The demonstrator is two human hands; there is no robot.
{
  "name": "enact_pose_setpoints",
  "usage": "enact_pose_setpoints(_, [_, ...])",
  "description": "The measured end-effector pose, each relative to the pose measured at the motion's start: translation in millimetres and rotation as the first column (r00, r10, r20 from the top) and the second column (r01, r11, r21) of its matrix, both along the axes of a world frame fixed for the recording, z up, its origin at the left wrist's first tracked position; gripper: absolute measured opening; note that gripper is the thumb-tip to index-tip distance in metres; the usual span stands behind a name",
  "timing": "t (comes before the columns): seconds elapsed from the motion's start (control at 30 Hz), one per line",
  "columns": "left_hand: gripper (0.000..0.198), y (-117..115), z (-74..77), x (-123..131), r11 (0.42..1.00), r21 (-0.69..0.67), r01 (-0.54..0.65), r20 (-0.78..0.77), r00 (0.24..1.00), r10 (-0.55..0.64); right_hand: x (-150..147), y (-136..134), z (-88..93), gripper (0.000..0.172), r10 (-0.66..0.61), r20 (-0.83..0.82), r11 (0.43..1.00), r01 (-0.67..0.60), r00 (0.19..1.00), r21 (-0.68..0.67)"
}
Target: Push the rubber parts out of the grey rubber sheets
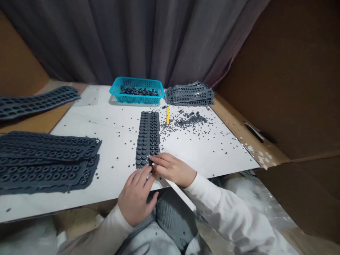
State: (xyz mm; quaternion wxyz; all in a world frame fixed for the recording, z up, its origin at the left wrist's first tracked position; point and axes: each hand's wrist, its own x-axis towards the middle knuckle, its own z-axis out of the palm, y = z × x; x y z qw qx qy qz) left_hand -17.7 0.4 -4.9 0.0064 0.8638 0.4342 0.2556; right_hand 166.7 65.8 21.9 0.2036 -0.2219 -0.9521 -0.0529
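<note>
A long dark grey rubber strip (148, 136), studded with rows of small round parts, lies lengthwise on the white board (111, 117). My left hand (137, 196) rests at the strip's near end, fingers stretched along its edge. My right hand (172, 169) pinches at the strip's near right corner, fingertips pressed together on a small round piece. Both sleeves are white.
A teal basket (137, 90) of loose rubber parts stands at the back. Emptied strips are stacked at back right (190, 94) and left (45, 161). A yellow tool (167, 115) lies by a pile of loose pieces (190, 119). Cardboard walls and a curtain enclose the table.
</note>
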Motion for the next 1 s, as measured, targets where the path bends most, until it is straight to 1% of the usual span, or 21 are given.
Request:
enact_pose_setpoints(0.1, [0.038,1.1,-1.1,1.0,0.999,0.037,-0.005,0.012,1.000,0.005,0.0,3.2,1.1,0.023,0.003,0.000,0.999,-0.003,1.000,0.044])
enact_pose_setpoints(0.17, [0.039,1.5,-0.9,1.4,0.999,0.039,-0.006,0.011,1.000,0.005,0.1,5.2,1.4,0.023,-0.004,-0.019,0.999,0.005,1.000,0.050])
enact_pose_setpoints(0.3, [0.041,1.4,0.3,1.5,1.000,0.023,-0.009,0.023,1.000,0.008,-0.5,6.4,1.9,0.025,-0.008,-0.068,1.000,0.008,0.998,-0.007])
enact_pose_setpoints(0.4, [0.043,1.0,0.1,1.5,1.000,0.024,-0.017,0.032,0.999,0.016,-0.3,4.5,3.9,0.024,-0.022,-0.115,0.996,0.012,0.993,-0.087])
enact_pose_setpoints(0.47, [0.041,0.6,-0.7,1.5,0.999,0.027,-0.017,0.031,0.999,0.017,1.0,2.8,5.8,0.021,-0.031,-0.156,0.987,0.005,0.987,-0.164])
enact_pose_setpoints(0.6, [0.039,-1.4,-3.0,1.5,0.999,0.036,-0.017,0.045,0.999,0.016,5.4,0.6,7.6,0.015,-0.053,-0.233,0.931,-0.037,0.971,-0.364])
enact_pose_setpoints(0.67, [0.039,-2.6,-5.0,1.5,0.999,0.030,-0.022,0.057,0.998,0.020,6.9,0.8,7.0,0.014,-0.058,-0.248,0.909,-0.052,0.967,-0.414])
enact_pose_setpoints(0.73, [0.040,-3.1,-7.3,1.6,1.000,0.013,-0.028,0.062,0.998,0.027,7.5,1.5,6.1,0.013,-0.053,-0.249,0.906,-0.058,0.967,-0.418])
enact_pose_setpoints(0.8, [0.041,-2.8,-9.1,1.6,1.000,-0.005,-0.030,0.060,0.998,0.030,7.3,2.2,5.4,0.013,-0.042,-0.237,0.918,-0.056,0.971,-0.394])
enact_pose_setpoints(0.9, [0.040,-1.2,-8.4,1.4,1.000,-0.010,-0.014,0.025,1.000,0.014,6.5,2.3,4.9,0.013,-0.011,-0.185,0.951,-0.046,0.983,-0.305])
enact_pose_setpoints(1.0, [0.038,0.6,-4.2,1.5,1.000,0.008,-0.003,-0.009,1.000,0.003,5.4,2.0,3.7,0.017,0.015,-0.118,0.980,-0.038,0.993,-0.198])
